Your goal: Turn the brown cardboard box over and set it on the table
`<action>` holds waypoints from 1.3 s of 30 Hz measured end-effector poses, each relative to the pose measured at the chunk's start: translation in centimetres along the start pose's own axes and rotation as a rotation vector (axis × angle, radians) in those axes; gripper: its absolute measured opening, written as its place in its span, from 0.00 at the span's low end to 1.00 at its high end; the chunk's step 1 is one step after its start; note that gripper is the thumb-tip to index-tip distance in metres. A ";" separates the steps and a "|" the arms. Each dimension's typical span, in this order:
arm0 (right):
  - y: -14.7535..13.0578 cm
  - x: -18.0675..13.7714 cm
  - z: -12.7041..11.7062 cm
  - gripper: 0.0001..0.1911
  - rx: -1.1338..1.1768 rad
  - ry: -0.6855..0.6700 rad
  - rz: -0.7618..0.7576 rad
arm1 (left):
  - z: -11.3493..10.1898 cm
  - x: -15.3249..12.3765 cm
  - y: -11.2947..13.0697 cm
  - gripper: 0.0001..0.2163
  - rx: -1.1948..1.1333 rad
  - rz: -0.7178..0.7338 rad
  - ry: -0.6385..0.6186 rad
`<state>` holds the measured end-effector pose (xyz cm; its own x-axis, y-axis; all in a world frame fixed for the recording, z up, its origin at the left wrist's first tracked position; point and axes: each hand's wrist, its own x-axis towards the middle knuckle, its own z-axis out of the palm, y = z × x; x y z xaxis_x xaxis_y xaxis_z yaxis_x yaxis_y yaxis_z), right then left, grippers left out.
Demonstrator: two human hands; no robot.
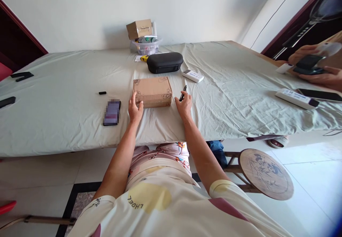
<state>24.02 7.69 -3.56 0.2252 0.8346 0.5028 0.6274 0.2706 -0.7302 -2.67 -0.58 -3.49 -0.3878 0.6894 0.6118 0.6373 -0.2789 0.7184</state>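
A closed cardboard box (152,87) lies on the cloth in front of me, with black scribbled drawings at the corners of its top and some on its front. My left hand (135,109) grips its left front corner, fingers along the left side and thumb at the front face. Just right of the box, my right hand (184,105) holds a black marker pen (183,93), its narrow end pointing away from me. The pen is apart from the box. A small black cap-like piece (102,93) lies to the left, beyond a phone (112,112).
Behind the box are a black hard case (165,62), a white device (193,75) and a plastic basket (146,47) topped by a small carton (139,29). At right, another person's hands (317,66) hold a dark device near a white box (296,98). A wooden stool (266,174) stands below.
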 end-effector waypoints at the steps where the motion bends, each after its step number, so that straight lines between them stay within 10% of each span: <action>1: -0.1 0.0 0.1 0.25 0.029 0.029 -0.024 | 0.0 0.0 0.0 0.27 0.004 0.007 0.005; 9: -1.3 -0.6 -0.4 0.16 0.209 0.248 -0.104 | 0.0 0.0 0.0 0.27 0.016 0.022 -0.007; 39: -6.3 0.1 -1.0 0.30 0.186 0.117 -0.202 | 0.0 -0.2 0.2 0.28 0.021 0.018 -0.008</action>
<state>20.86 5.58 1.53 0.2011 0.6968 0.6885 0.5236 0.5176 -0.6767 -2.47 -0.74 -3.52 -0.3708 0.6899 0.6218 0.6577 -0.2776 0.7002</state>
